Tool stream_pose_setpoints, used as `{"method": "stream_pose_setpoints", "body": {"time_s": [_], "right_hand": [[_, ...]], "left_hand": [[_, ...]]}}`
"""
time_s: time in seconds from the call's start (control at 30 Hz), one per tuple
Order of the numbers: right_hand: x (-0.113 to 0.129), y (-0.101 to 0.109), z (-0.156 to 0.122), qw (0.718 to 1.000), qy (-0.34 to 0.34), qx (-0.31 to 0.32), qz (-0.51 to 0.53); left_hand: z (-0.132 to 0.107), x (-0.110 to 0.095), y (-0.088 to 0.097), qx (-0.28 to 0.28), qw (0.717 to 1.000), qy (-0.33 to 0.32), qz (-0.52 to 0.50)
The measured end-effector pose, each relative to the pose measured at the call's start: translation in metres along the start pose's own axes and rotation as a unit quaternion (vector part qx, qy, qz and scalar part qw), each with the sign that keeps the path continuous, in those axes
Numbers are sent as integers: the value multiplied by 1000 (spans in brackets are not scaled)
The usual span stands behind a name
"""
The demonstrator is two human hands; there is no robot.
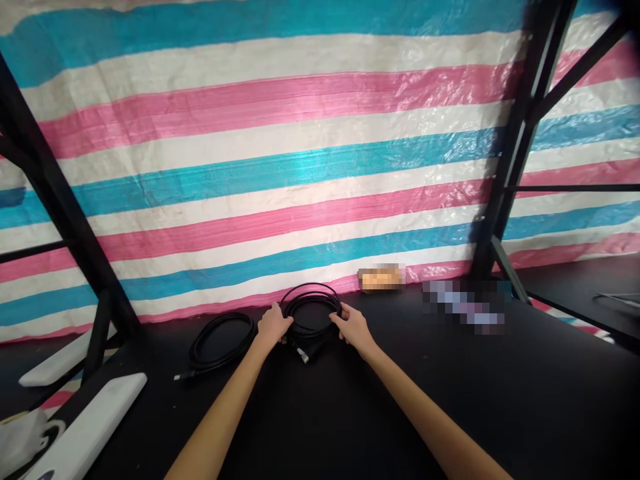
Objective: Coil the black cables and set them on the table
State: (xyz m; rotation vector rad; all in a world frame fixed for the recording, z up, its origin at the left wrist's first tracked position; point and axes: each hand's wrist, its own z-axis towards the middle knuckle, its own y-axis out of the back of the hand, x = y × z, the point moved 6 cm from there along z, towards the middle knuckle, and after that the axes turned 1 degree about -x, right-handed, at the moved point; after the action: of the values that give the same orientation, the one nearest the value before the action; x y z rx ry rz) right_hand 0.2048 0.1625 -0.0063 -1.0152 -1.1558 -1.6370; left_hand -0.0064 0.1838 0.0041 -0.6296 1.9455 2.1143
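A coiled black cable (311, 331) lies in loops between my two hands, near the back of the black table. Its pale plug end (303, 355) points toward me below the loops. My left hand (273, 325) grips the coil's left side, fingers closed around the strands. On the right side, my right hand (353, 328) pinches the same coil between thumb and fingers. A second black cable coil (223, 339) rests on the table just left of my left hand, its connector (184, 377) lying toward the front left.
A long white power-strip-like bar (95, 427) lies at the left, beside a white object (23, 440). Behind the coil sits a blurred orange item (381, 278); a blurred bluish item (465, 305) is farther right. Black metal posts (505, 167) and a striped tarp (300, 167) bound the table.
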Motion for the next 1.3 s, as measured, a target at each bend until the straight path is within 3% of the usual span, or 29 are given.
{"method": "stream_pose_setpoints", "body": {"time_s": [0.2,0.3,0.5,0.63,0.7,0.83,0.9,1.0,1.1,1.2,1.3], "right_hand": [[35,-7,-8,989,62,65,118],[48,-10,-16,985,61,100,128],[54,3,-22,984,148,67,74],[46,10,-21,991,124,26,-53],[47,13,-23,988,118,-9,-104],[52,14,-28,983,127,-68,-110],[49,10,-27,992,108,-50,-41],[37,1,-23,991,4,10,131],[32,-12,-26,944,-106,76,304],[35,-28,-36,884,-165,116,421],[33,-44,-48,872,-199,120,430]], "left_hand": [[-2,0,29,-49,997,-28,-51],[-6,-12,54,-63,987,-95,-112],[-33,-41,82,81,942,-231,-229],[-52,-55,72,233,875,-252,-342],[-54,-59,66,252,858,-247,-374],[-53,-64,54,242,850,-242,-400],[-52,-65,49,236,846,-240,-414],[-49,-64,47,210,842,-230,-441],[-41,-58,55,159,833,-206,-489],[-27,-44,70,72,809,-162,-560],[-18,-33,77,16,779,-118,-615]]}}
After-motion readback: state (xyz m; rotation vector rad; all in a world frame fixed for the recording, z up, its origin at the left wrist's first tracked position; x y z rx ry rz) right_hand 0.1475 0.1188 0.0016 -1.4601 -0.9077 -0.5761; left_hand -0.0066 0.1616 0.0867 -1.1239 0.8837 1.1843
